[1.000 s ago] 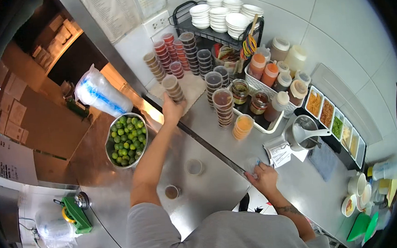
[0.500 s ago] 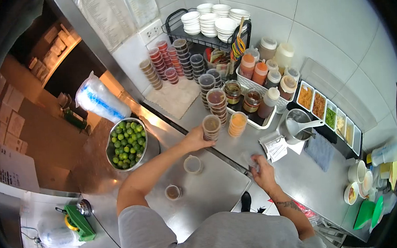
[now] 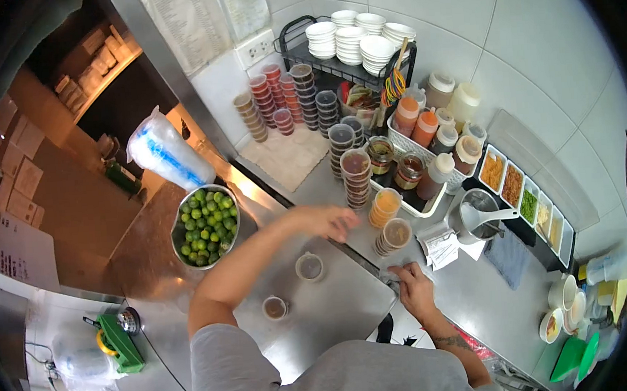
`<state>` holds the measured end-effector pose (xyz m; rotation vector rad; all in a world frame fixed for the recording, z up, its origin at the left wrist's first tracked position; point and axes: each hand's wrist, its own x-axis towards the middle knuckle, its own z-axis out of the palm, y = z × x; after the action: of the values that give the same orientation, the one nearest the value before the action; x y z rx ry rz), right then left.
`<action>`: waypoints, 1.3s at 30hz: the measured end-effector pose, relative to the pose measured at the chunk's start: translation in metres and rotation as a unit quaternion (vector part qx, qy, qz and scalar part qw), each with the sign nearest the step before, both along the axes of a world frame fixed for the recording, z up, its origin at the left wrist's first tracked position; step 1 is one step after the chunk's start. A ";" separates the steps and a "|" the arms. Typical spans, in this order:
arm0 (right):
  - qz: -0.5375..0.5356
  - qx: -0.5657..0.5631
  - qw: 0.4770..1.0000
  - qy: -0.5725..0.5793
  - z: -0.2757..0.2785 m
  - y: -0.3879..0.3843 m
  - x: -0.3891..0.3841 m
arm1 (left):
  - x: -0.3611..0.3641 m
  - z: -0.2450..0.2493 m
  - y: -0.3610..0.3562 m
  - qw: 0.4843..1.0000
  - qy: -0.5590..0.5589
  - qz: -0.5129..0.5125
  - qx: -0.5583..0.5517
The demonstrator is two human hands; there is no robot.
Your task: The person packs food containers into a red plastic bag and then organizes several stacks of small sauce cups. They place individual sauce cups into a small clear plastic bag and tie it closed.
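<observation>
My left hand is over the seam between the two steel counters, holding nothing, its fingers apart and slightly blurred. To its right stands a stack of small clear cups of brown sauce, beside a stack with orange filling. My right hand is low at the counter's front edge, fingers closed on a small clear plastic piece whose shape I cannot make out. On the near counter sit an open, nearly clear cup and a cup with brown contents.
A metal pot of green limes stands left, with a plastic-wrapped roll behind. Sauce cup stacks, a basket of squeeze bottles and a rack of white bowls line the back. Topping trays are at right.
My left hand has let go of the stack of brown sauce cups, which now stands farther right, past the orange stack. The camera view has shifted slightly. My right hand stays near the edge.
</observation>
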<state>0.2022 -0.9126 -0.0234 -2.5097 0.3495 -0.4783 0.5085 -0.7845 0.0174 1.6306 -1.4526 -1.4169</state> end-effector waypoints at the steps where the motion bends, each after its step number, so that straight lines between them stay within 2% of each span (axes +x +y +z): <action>1: -0.001 0.003 1.000 -0.001 0.000 -0.001 0.001 | 0.011 0.026 0.004 0.996 -0.038 0.065 0.044; 2: -0.002 -0.006 1.000 -0.005 -0.004 -0.002 0.002 | 0.024 0.050 0.007 0.985 -0.075 0.130 0.088; 4: -0.003 -0.024 1.000 -0.013 -0.016 -0.004 0.002 | 0.068 0.034 0.013 0.931 -0.066 0.358 0.016; 6: -0.005 -0.060 0.998 -0.006 -0.019 -0.002 0.006 | 0.120 0.007 0.008 0.804 -0.140 0.576 -0.049; 9: -0.010 -0.089 0.996 -0.001 -0.023 0.001 0.009 | 0.183 -0.032 -0.002 0.606 -0.259 0.749 -0.070; 12: -0.014 -0.094 0.995 0.001 -0.024 0.000 0.011 | 0.194 -0.029 -0.016 0.513 -0.313 0.796 -0.066; 17: -0.012 -0.094 0.995 0.012 -0.025 -0.002 0.013 | 0.227 -0.032 -0.024 0.525 -0.303 0.795 -0.017; 20: -0.015 -0.106 0.994 0.022 -0.024 -0.002 0.014 | 0.227 -0.029 -0.028 0.515 -0.317 0.796 0.030; 23: -0.010 -0.098 0.995 0.023 -0.022 0.002 0.012 | 0.221 -0.022 -0.024 0.528 -0.299 0.794 0.034; 30: -0.011 -0.106 0.994 0.015 -0.026 0.000 0.012 | 0.222 -0.037 -0.009 0.541 -0.317 0.778 -0.045; 33: -0.015 -0.106 0.994 0.016 -0.025 0.000 0.013 | 0.200 -0.023 -0.009 0.536 -0.326 0.776 -0.068; 37: -0.016 -0.106 0.994 0.015 -0.024 0.001 0.014 | 0.164 -0.016 -0.010 0.584 -0.295 0.741 -0.150; 39: -0.014 -0.107 0.994 0.000 -0.022 0.001 0.013 | 0.139 -0.018 -0.010 0.624 -0.291 0.701 -0.185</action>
<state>0.2149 -0.9111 -0.0458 -2.7159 0.3501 -0.5517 0.6472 -0.7946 -0.0008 2.0844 -0.2107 0.3259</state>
